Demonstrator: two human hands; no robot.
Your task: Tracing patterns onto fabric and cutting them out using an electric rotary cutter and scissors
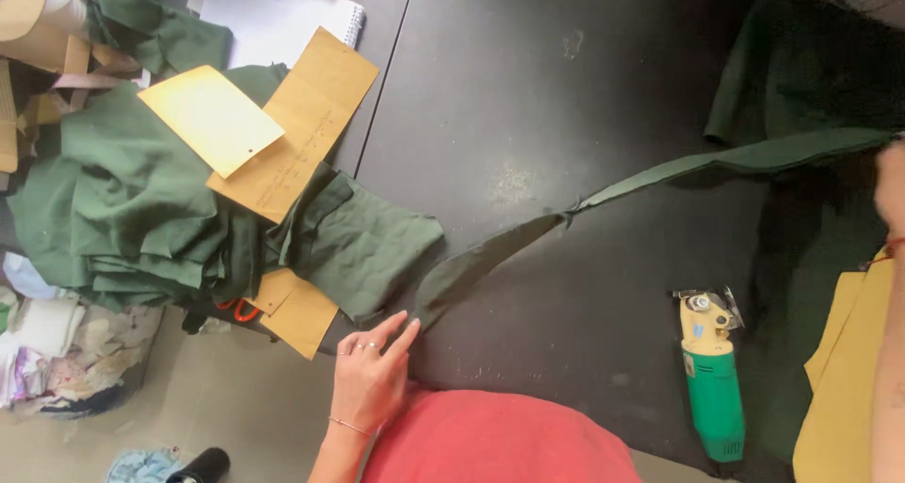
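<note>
Both ends held: left hand (370, 370) pins green strip (603, 196) at table edge (660, 459); right hand's (891, 186) grip unclear.

Soft daylight, faint shadows; right edge blurred, corner dark

bare dark table (528, 97) centre, green fabric pile (141, 210) crowding left, fabric strip (603, 196) crossing, electric cutter (712, 375) right
</note>
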